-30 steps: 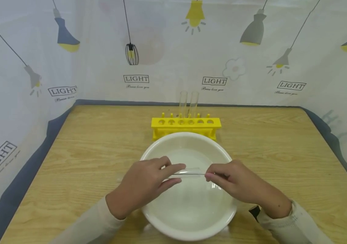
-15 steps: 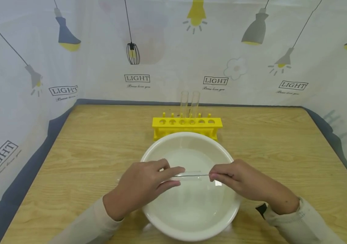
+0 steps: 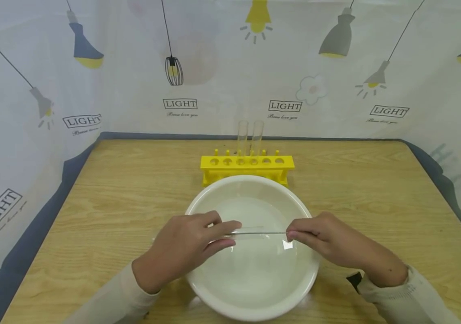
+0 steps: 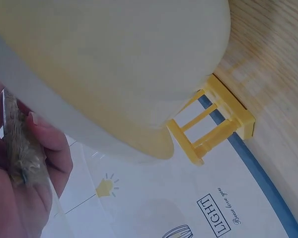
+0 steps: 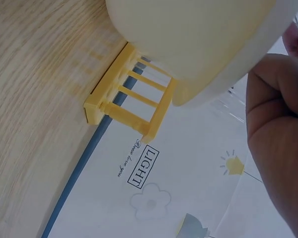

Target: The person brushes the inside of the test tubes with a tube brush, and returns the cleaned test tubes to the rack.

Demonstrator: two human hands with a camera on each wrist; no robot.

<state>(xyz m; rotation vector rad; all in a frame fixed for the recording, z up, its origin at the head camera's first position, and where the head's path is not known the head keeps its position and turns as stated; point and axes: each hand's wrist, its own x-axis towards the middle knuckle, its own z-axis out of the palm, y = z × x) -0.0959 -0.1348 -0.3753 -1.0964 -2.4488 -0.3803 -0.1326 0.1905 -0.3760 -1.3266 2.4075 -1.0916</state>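
Wooden table [image 3: 113,193] beneath, left hand [image 3: 182,243] grips clear tube [image 3: 250,229], right hand [image 3: 329,240] pinches wire [image 3: 276,232] between them.

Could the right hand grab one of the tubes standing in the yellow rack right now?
Probably not straight away: the right hand pinches a thin wire running to the clear tube in the left hand. Otherwise, the way over the basin looks free, with the standing tubes rising above the rack.

The word LIGHT is repeating in boxed labels [image 3: 179,104] on the white backdrop [image 3: 228,96], one running off the right edge. Script lines [image 3: 183,114] beneath are reading "love you", their first word staying unclear. Each wrist view is also showing LIGHT on the backdrop.
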